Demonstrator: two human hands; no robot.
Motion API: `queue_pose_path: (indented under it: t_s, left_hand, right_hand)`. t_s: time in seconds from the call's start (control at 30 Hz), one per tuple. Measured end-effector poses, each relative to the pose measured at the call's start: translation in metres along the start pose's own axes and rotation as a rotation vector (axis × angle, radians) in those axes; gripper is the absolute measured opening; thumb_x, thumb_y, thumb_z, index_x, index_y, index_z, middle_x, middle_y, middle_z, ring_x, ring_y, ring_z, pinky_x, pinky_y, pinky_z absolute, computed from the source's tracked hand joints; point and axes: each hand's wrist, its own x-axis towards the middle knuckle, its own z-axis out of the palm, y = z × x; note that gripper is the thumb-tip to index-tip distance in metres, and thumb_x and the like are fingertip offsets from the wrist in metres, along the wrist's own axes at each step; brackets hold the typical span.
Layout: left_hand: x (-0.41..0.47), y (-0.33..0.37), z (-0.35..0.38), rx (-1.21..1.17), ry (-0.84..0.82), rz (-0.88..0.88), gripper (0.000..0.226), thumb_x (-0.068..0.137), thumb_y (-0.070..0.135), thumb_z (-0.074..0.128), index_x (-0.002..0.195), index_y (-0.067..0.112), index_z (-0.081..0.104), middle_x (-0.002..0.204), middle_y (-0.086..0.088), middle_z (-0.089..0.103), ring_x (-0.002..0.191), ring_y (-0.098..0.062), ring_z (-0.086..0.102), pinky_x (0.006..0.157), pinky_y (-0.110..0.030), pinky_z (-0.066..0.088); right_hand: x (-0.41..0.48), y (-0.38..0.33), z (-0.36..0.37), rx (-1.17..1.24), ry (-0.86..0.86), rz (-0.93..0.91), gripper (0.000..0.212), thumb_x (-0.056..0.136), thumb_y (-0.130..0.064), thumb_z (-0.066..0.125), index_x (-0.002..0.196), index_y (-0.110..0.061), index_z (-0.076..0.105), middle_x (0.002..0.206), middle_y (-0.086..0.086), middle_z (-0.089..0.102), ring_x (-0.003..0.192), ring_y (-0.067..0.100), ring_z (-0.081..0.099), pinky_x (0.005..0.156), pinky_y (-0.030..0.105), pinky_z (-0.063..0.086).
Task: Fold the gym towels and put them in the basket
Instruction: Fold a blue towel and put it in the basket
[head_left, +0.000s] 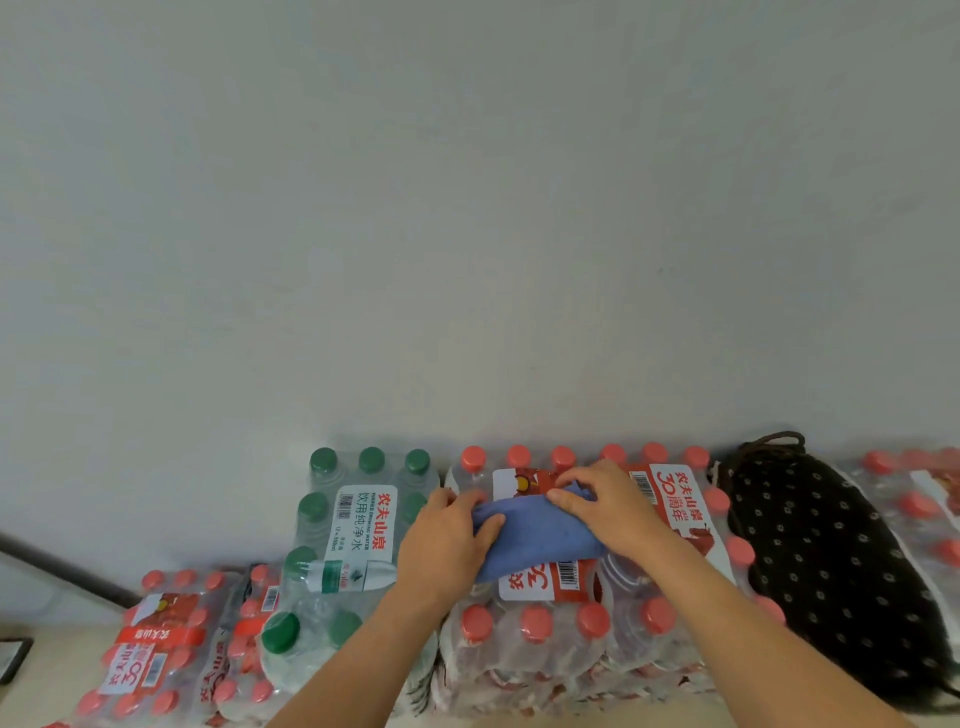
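A small blue towel (540, 538) lies bunched on top of a shrink-wrapped pack of red-capped water bottles (540, 639). My left hand (447, 545) grips its left end, thumb over the cloth. My right hand (602, 509) pinches the towel's upper right part, with the fingers curled over the fabric. A dark brown woven bag with pale dots and a cord handle (831, 561) lies on the packs to the right; whether it is the basket I cannot tell.
A pack of green-capped bottles (353, 525) stands left of the towel. Lower packs of red-capped bottles (156, 654) sit at the far left, more (919, 499) at the far right. A plain grey wall (467, 208) rises close behind everything.
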Motion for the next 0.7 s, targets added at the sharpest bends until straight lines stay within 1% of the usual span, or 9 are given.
queue_pose_path:
  t_s: [0.07,0.17,0.2,0.3,0.4,0.47,0.5,0.6,0.7]
  left_hand:
    - [-0.003,0.000,-0.002,-0.083,-0.006,0.005,0.032,0.091,0.046,0.053,0.113,0.023,0.058,0.104,0.000,0.053,0.091,-0.018,0.056,0.077,-0.027,0.044]
    - [-0.001,0.000,-0.009,-0.287,-0.045,-0.031,0.024,0.086,0.037,0.065,0.101,0.018,0.060,0.088,0.007,0.058,0.078,-0.007,0.056,0.062,-0.014,0.041]
    - [0.001,-0.001,-0.012,-0.363,-0.104,-0.054,0.021,0.085,0.034,0.068,0.096,0.017,0.060,0.084,0.006,0.061,0.073,-0.004,0.055,0.058,-0.012,0.041]
    - [0.007,-0.001,-0.022,-0.374,-0.263,0.056,0.015,0.079,0.026,0.072,0.080,0.016,0.061,0.075,-0.002,0.064,0.064,-0.008,0.053,0.062,-0.026,0.045]
    - [0.006,0.003,-0.033,-0.301,-0.287,0.199,0.018,0.075,0.021,0.073,0.073,0.025,0.055,0.069,0.009,0.054,0.062,-0.004,0.048,0.064,-0.025,0.045]
    - [0.002,0.008,-0.039,-0.219,-0.145,0.327,0.016,0.071,0.023,0.071,0.082,0.024,0.059,0.081,0.009,0.050,0.071,-0.003,0.047,0.066,-0.012,0.039]
    - [0.000,0.011,-0.041,-0.135,-0.021,0.426,0.020,0.069,0.027,0.069,0.086,0.023,0.060,0.088,0.008,0.049,0.077,-0.005,0.047,0.067,-0.010,0.035]
    - [-0.001,0.016,-0.039,0.180,0.301,0.736,0.026,0.067,0.033,0.055,0.090,0.020,0.054,0.096,0.003,0.052,0.085,-0.015,0.046,0.071,-0.024,0.032]
    - [-0.001,0.008,-0.023,0.351,0.377,0.917,0.020,0.072,0.024,0.062,0.087,0.017,0.051,0.090,0.000,0.053,0.080,-0.019,0.044,0.070,-0.030,0.029]
  right_hand:
    - [-0.006,0.001,-0.007,0.113,-0.099,0.000,0.020,0.088,-0.031,0.067,0.101,-0.017,0.072,0.096,-0.005,0.070,0.084,-0.001,0.059,0.073,0.012,0.046]
    - [-0.012,0.006,-0.023,0.209,-0.286,0.113,0.045,0.080,-0.029,0.075,0.122,-0.024,0.060,0.115,-0.010,0.062,0.102,0.002,0.058,0.082,0.014,0.046]
    - [-0.011,0.008,-0.026,0.178,-0.338,0.131,0.054,0.078,-0.028,0.078,0.126,-0.025,0.056,0.120,-0.010,0.059,0.107,0.006,0.057,0.088,0.018,0.046]
    - [-0.010,0.000,-0.031,0.032,-0.458,0.106,0.065,0.070,-0.026,0.083,0.129,-0.028,0.054,0.121,-0.010,0.057,0.110,0.012,0.056,0.095,0.030,0.047]
    - [-0.016,-0.009,-0.030,-0.228,-0.488,0.069,0.064,0.069,-0.032,0.082,0.126,-0.026,0.055,0.118,-0.004,0.049,0.108,0.015,0.049,0.093,0.031,0.043]
    - [-0.024,-0.013,-0.029,-0.285,-0.369,-0.003,0.051,0.070,-0.029,0.081,0.114,-0.028,0.055,0.111,-0.005,0.046,0.103,0.013,0.046,0.087,0.027,0.042]
    - [-0.028,-0.016,-0.029,-0.236,-0.268,-0.052,0.041,0.070,-0.024,0.078,0.102,-0.031,0.053,0.104,-0.008,0.048,0.096,0.011,0.049,0.078,0.024,0.042]
    - [-0.035,-0.012,-0.018,-0.195,0.082,-0.215,0.040,0.068,-0.005,0.068,0.081,-0.028,0.038,0.088,-0.011,0.045,0.078,0.014,0.047,0.060,0.024,0.035]
    - [-0.043,0.003,0.006,-0.447,0.263,-0.356,0.047,0.059,0.006,0.071,0.085,-0.020,0.041,0.095,0.001,0.048,0.080,0.018,0.048,0.054,0.030,0.044]
